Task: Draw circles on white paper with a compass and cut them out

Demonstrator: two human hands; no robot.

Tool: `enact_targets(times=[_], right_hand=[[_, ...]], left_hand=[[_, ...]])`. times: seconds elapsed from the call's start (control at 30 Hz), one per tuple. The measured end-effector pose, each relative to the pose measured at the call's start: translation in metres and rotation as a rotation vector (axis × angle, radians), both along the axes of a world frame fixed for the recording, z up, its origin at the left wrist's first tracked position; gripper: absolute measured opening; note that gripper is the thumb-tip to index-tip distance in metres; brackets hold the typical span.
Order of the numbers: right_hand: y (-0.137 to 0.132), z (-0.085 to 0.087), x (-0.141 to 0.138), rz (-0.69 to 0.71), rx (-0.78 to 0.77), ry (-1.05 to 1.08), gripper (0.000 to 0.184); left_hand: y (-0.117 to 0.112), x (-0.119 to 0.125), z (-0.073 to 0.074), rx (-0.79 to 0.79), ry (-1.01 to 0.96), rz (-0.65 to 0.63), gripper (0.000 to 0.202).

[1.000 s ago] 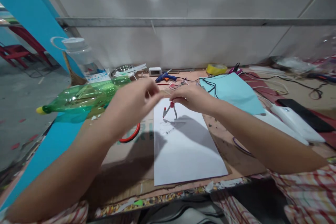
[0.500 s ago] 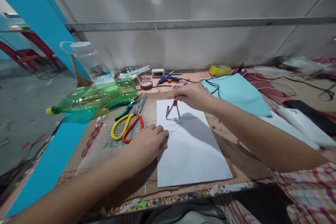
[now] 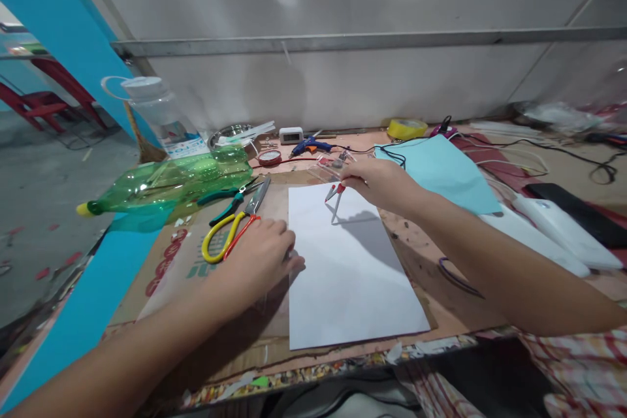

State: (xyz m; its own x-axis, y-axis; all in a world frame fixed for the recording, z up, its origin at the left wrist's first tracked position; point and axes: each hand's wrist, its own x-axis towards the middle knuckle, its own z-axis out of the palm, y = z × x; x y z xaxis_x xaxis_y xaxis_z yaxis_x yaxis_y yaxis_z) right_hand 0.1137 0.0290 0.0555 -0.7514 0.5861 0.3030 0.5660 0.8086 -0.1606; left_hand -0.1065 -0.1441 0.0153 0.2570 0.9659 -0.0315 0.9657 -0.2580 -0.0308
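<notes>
My right hand [image 3: 379, 184] pinches a drawing compass [image 3: 337, 199] by its top, red at the joint with grey legs. One leg's tip meets the white paper [image 3: 360, 300], while the other leg is raised to the left. My left hand [image 3: 262, 251] rests by the paper's left edge, its fingers curled and thumb tip at the sheet. A faint clear edge shows below that palm, but what the fingers hold is hidden. Partly behind the left hand lie scissors [image 3: 215, 241] with yellow and red handles. Teal-handled pliers [image 3: 228, 208] lie just beyond them.
A green plastic bottle [image 3: 166, 183] lies at left before a clear water jug [image 3: 171, 117]. Along the back are a blue glue gun [image 3: 311, 145], yellow tape [image 3: 406, 128] and black cables. Blue paper [image 3: 441, 170] and a dark phone [image 3: 578, 212] lie at right.
My left hand has slid left, partly off the paper and over the scissors' red handle. Faint lines beside it on the sheet are gone. The compass has turned, one leg swinging up and right.
</notes>
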Motion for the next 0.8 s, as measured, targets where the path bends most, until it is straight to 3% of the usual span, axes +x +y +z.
enact_targets(times=[0.1,0.2,0.43,0.63,0.8], right_hand=[[0.000,-0.002,0.006,-0.013,0.026,-0.018,0.019],[-0.001,-0.002,0.010,-0.040,0.048,-0.040,0.019],[-0.012,0.001,0.017,-0.017,0.148,-0.095,0.019],[-0.024,0.001,0.018,0.118,0.269,-0.077,0.023],[-0.039,0.001,0.019,0.140,0.320,-0.123,0.027]], left_hand=[[0.024,-0.017,-0.003,0.076,-0.131,0.011,0.059],[0.045,-0.031,-0.009,-0.016,-0.243,0.035,0.084],[0.050,-0.038,-0.021,-0.055,-0.306,0.051,0.080],[0.053,-0.038,-0.023,-0.054,-0.299,0.046,0.076],[0.052,-0.037,-0.021,-0.062,-0.291,0.044,0.076]])
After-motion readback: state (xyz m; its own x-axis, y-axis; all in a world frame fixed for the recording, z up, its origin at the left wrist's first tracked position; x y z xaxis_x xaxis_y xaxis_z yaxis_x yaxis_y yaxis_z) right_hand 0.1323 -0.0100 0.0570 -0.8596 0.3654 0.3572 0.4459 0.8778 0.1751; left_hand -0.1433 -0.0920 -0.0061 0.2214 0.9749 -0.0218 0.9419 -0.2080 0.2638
